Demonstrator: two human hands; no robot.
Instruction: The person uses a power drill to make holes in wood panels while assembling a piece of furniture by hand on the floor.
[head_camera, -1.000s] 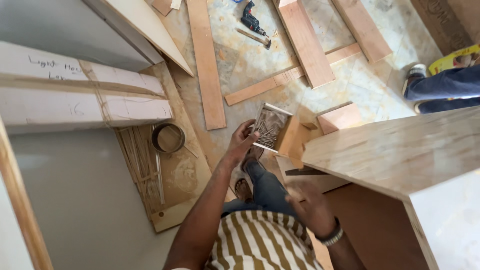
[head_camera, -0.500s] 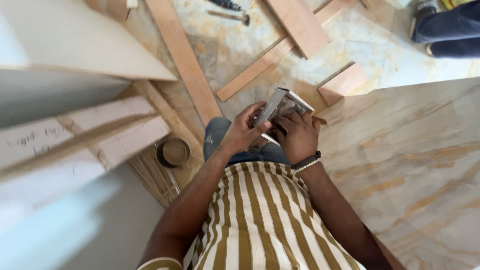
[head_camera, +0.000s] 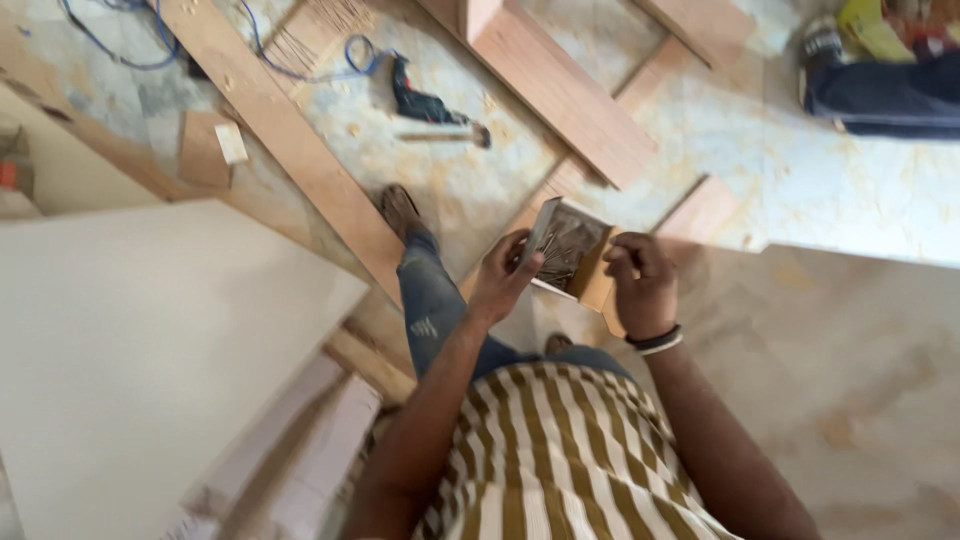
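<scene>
Both bare arms reach up from the bottom of the frame toward the middle. The left hand (head_camera: 503, 278) is curled, with its fingers bent and gripping. The right hand (head_camera: 642, 283) is curled too, just right of centre, with a dark band on its wrist.

I'm standing in a carpentry work site: long timber planks (head_camera: 300, 150) cross the dusty floor (head_camera: 480, 190), a power drill (head_camera: 425, 103) lies just beside them, pale board sheets (head_camera: 150, 350) nearby.
</scene>
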